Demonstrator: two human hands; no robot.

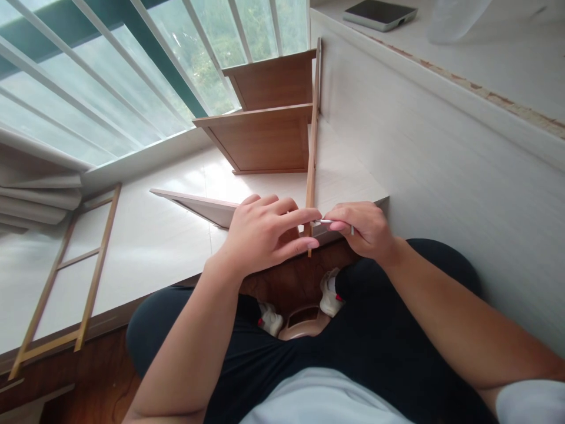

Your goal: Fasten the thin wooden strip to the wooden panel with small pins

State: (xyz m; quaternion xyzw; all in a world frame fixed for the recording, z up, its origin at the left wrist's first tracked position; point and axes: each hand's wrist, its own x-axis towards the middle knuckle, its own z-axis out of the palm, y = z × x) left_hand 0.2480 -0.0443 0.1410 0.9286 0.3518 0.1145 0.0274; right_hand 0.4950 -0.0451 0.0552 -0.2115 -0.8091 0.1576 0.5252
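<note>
A wooden shelf unit lies on the pale ledge, its brown boards [273,138] standing up from a long side rail [314,118]. My left hand [265,232] is over the near board [194,206], fingers bent around its edge. Its index finger and thumb reach to the near end of the rail. Pinched in my right hand [364,227] is a thin, bent metal hex key [325,221]. The key's tip meets the rail beside my left index finger. Whatever screw it sits in is too small or hidden to make out.
At left a second wooden ladder-like frame [95,277] leans on the pale ledge [150,253]. A barred window and a grey curtain [35,176] are behind. On the white surface at upper right lie a phone [379,13] and a translucent container [457,17]. My knees flank the work.
</note>
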